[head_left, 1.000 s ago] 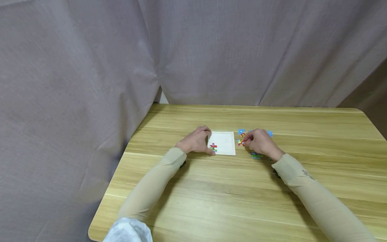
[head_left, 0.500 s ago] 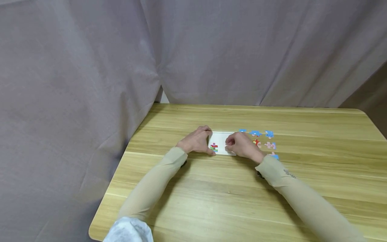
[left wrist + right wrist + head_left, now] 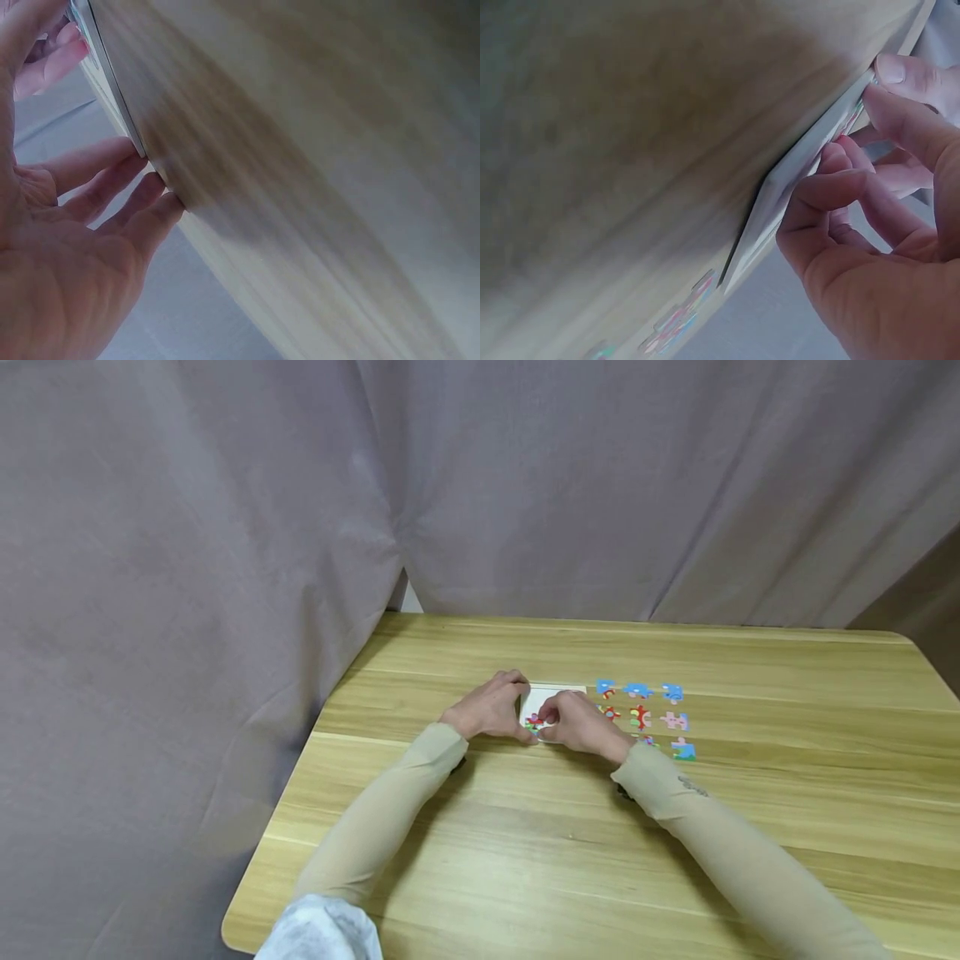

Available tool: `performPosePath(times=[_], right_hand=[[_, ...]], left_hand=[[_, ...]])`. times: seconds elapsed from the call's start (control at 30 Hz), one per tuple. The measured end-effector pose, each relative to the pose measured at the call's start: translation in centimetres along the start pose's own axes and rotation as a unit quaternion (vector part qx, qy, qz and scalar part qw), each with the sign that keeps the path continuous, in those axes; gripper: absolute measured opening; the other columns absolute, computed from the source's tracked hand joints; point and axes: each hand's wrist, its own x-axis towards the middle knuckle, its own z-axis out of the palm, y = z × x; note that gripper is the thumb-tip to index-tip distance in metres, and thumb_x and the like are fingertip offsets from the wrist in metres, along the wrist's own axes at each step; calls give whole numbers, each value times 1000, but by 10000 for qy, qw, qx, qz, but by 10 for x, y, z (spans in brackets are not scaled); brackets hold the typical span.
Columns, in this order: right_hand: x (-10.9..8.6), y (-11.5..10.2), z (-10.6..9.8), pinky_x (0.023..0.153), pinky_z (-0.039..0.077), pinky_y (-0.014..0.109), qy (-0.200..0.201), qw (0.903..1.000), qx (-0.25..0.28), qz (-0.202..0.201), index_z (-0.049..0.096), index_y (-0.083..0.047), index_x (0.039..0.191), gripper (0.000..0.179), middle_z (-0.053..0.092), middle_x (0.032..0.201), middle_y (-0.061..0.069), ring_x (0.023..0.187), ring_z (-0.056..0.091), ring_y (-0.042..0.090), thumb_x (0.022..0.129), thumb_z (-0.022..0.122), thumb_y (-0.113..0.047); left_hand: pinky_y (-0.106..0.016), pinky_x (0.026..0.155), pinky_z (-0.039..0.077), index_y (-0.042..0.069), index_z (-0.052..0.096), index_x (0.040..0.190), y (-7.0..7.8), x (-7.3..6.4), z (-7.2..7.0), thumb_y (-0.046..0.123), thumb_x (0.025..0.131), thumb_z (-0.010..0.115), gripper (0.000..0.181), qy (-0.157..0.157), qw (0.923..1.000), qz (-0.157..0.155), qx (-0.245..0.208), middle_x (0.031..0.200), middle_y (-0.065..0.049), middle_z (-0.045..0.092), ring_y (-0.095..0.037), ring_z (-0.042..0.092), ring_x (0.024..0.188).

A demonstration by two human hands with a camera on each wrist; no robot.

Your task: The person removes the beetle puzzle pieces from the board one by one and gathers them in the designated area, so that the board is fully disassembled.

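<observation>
My left hand grips the left side of a shallow white puzzle tray, its thumb at the near corner and fingers at the far one. A red and green jigsaw piece lies in the tray's near-left corner. Just right of that piece, my right hand is low over the tray, thumb and fingertips pinched together. In the right wrist view, red shows at the fingertips; the puzzle piece there is mostly hidden. The left wrist view shows the left fingers against the tray's edge.
Several loose jigsaw pieces lie in rows right of the tray, among them a blue one, a pink one and a blue-green one. The right wrist partly covers the lower row. A grey curtain hangs behind the wooden table.
My right hand has moved left from the loose pieces to the near-left part of the tray, uncovering several of them. The left hand stays at the tray's left side.
</observation>
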Motion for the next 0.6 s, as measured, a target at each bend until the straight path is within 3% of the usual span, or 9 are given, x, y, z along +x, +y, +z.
performPosePath(times=[0.23,0.6], right_hand=[[3,-1,0,80,52,30,-71,10000,-3,65,76,-1,97,20,74,90,8,85,64,18,86,88,-12],[6,-2,-1,81,55,30,-99,9998,10,189,71,-1,98,21,74,94,10,88,66,19,85,86,-8]], left_hand=[[-37,128,48,7,64,146,1,0,0,53,79,96,87,12,10000,-4,1,160,-3,53,-24,49,151],[-36,130,45,7,61,151,2,0,-1,53,80,95,91,-25,10000,-81,-6,161,-3,53,-23,47,154]])
